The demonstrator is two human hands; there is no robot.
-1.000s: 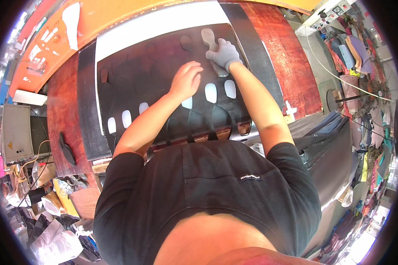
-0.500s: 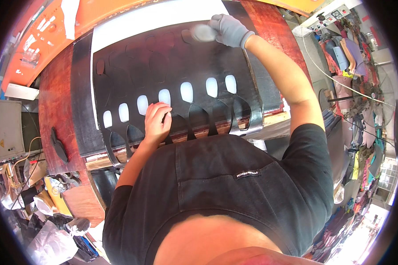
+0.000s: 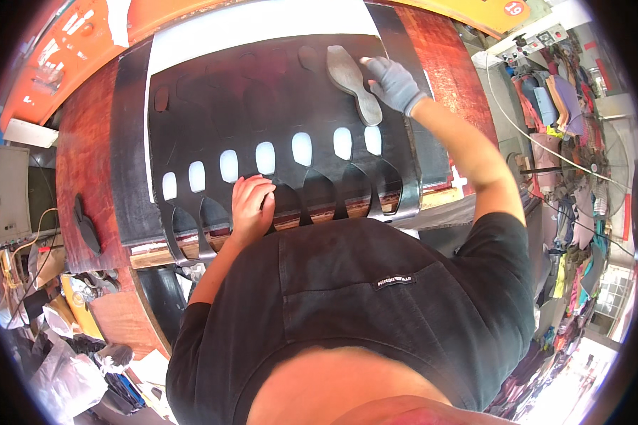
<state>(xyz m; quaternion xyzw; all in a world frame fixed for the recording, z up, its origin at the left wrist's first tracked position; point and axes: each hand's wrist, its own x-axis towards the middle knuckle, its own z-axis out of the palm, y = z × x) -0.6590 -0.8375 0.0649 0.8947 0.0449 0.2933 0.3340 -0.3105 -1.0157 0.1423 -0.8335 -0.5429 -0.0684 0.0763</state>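
Observation:
A black sheet (image 3: 213,106) lies over the bench, with a row of white-showing cutouts and larger sole-shaped openings along its near side. On its far right part rests a grey sole-shaped cutting die (image 3: 346,76), narrow at the waist. My right hand (image 3: 393,83), in a grey glove, hovers just right of the die, fingers loosely bent and apart, holding nothing. Bare and resting on the sheet's near part, my left hand (image 3: 252,205) has its fingers laid out below the middle cutouts. Faint sole outlines mark the far part of the sheet.
Reddish-brown board (image 3: 85,163) flanks the sheet on the left, with a black sole-shaped piece (image 3: 86,225) on it. An orange machine beam (image 3: 57,53) crosses behind. A control box (image 3: 539,39) sits at the far right; piled coloured scraps (image 3: 563,106) fill the right side.
The grey die, blurred near my right hand before, now lies on the sheet. My right hand has moved right and nearer, away from it. My left hand stays on the sheet.

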